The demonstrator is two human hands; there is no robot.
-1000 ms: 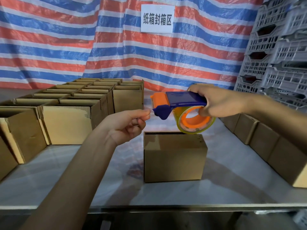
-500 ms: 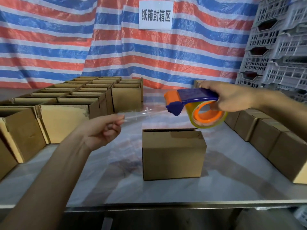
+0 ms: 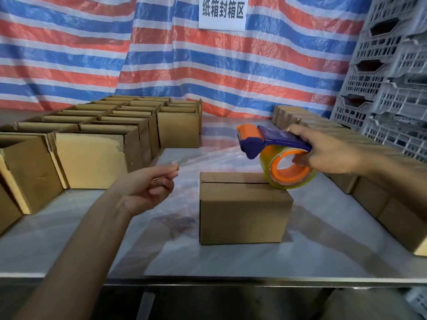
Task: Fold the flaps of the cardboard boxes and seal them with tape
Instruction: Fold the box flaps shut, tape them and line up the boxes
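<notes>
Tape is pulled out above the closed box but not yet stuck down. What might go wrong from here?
1. The clear tape strip hangs free between the left hand and the tape dispenser, so it may twist or stick to itself.
2. It is not lined up with the top seam of the box, so it could land crooked.

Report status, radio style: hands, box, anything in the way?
Left hand pinches tape; right hand grips dispenser. Tape stretched between them. Box flaps folded, seam looks untaped. Nothing on the seam.
</notes>
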